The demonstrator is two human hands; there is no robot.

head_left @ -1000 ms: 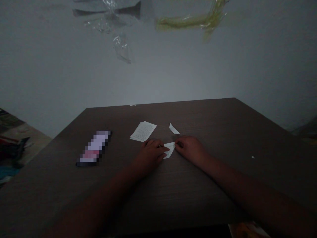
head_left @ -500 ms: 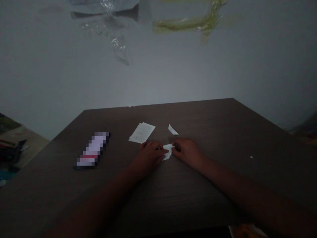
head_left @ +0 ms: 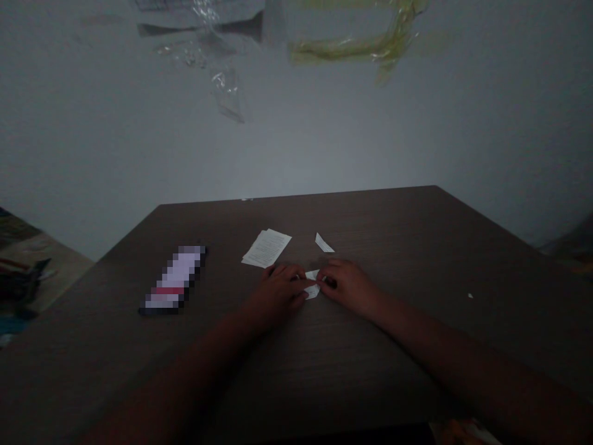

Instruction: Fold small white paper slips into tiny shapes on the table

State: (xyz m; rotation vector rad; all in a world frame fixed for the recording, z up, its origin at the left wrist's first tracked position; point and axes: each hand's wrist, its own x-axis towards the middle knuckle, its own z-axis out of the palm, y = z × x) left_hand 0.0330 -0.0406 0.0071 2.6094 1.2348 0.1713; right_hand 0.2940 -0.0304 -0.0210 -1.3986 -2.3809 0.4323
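A small folded piece of white paper (head_left: 313, 293) lies on the table between my two hands, partly covered by my fingers. My left hand (head_left: 280, 290) presses on it from the left, its index finger reaching across the paper. From the right, my right hand (head_left: 345, 281) pinches the paper's edge with thumb and index finger. Just beyond my right hand lies another narrow folded strip of paper (head_left: 323, 243). Behind my left hand rests a short stack of printed paper sheets (head_left: 267, 248).
A phone (head_left: 175, 281) with a blurred-out screen lies on the left of the brown table (head_left: 370, 222). A tiny white scrap (head_left: 470, 295) is at the right. Behind the table rises a pale wall (head_left: 296, 142) with strips of tape (head_left: 343, 50) on it.
My right hand has shifted slightly left, its fingertips now closer to my left index finger and covering more of the paper. My left hand stays nearly where it was.
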